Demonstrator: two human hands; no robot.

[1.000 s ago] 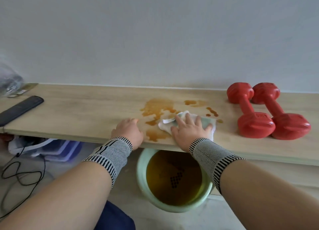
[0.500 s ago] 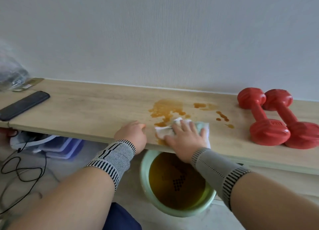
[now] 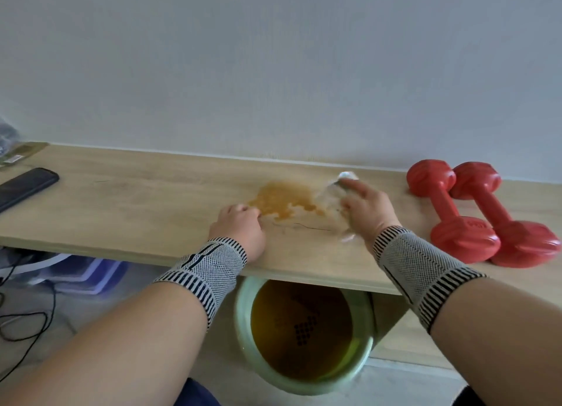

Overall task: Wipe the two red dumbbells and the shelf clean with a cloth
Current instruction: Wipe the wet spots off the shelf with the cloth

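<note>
The cloth – soft, limp, likely damp – sits blurred under the right hand, which presses it to the shelf beside the orange spill, while the left hand rests loosely curled, empty; the heavy, rigid red dumbbells lie right of both – best gripped by their handles.

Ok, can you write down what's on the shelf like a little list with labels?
shelf: pale wood board along the wall
spill: orange-brown puddle mid-shelf
cloth: white, blurred, under the right hand, right of the spill
left hand: rests on the shelf beside the spill
dumbbells: two red ones, side by side at the right end
phone: dark, far left
below shelf: green bucket of brownish water
</note>
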